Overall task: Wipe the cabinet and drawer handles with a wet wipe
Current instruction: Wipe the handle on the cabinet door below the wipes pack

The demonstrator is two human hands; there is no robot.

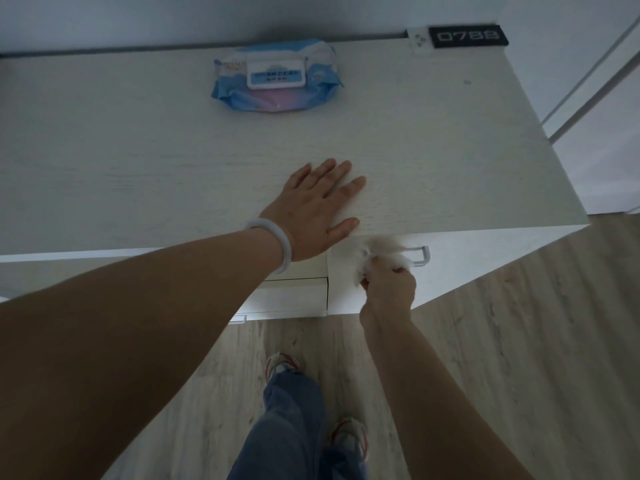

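A white cabinet (450,174) stands in front of me. My left hand (318,206) rests flat on its top near the front edge, fingers straight. Below the edge, my right hand (391,285) grips a crumpled white wet wipe (377,254) pressed against the silver handle (420,254) on the cabinet's right-hand front. Only the handle's right end shows; the wipe covers the rest. A blue pack of wet wipes (277,76) lies closed at the back of the top.
Drawers (294,292) sit left of the wiped front, with another small handle (239,319) lower down. A black number sign (467,36) and a wall socket (417,39) are at the back right. Wooden floor (519,341) and my legs lie below.
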